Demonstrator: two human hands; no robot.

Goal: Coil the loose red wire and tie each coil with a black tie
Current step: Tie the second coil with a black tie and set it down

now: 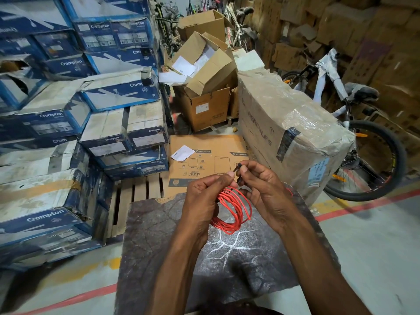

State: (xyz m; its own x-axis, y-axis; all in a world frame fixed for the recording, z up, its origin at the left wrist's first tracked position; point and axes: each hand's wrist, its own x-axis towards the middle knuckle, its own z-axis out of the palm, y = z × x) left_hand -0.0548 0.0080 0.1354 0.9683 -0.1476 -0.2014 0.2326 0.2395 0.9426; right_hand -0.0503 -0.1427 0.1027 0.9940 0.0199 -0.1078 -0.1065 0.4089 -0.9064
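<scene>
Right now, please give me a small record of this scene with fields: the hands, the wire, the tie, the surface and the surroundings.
left hand: left hand grips the coil at its top
right hand: right hand pinches the black tie
wire: red wire wound in a round coil, hanging between the hands
tie: black tie at the coil's top, twisted ends sticking up
surface: dark slab under the hands
surroundings: stacked blue boxes, a bicycle

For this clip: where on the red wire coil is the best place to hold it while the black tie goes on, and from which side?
Judging by this frame, grip the red wire coil at its top, where the left hand already pinches the loops into one bundle, coming from the left. The rest hangs free as an open ring, and the right hand holds the black tie just above that bunch.
</scene>
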